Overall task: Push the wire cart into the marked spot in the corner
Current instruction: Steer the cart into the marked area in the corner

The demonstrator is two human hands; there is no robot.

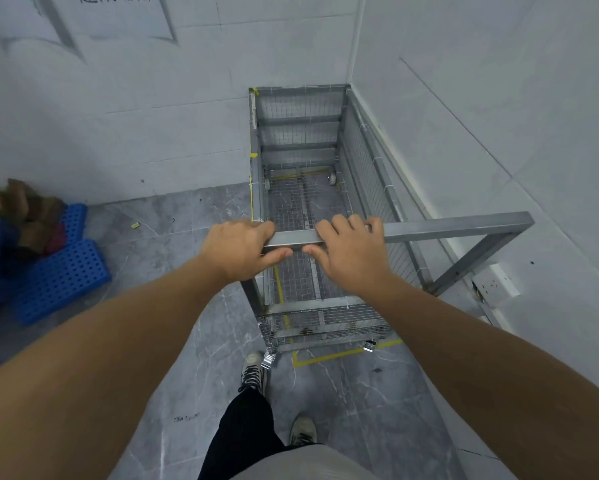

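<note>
A grey metal wire cart (360, 161) with mesh sides stands in the corner, its far end against the back wall and its right side along the right wall. Both hands grip its near handle bar (457, 225). My left hand (237, 249) closes on the bar's left end, and my right hand (351, 252) holds it just beside, thumbs under the bar. Yellow floor tape (329, 356) marks the spot; a strip shows in front of the cart's near end and more shows through the mesh floor.
Blue perforated plastic crates (60, 277) with brown cardboard on top lie on the floor at the left. A white wall socket (497, 284) sits low on the right wall. My feet (253, 370) stand just behind the cart on grey marble floor.
</note>
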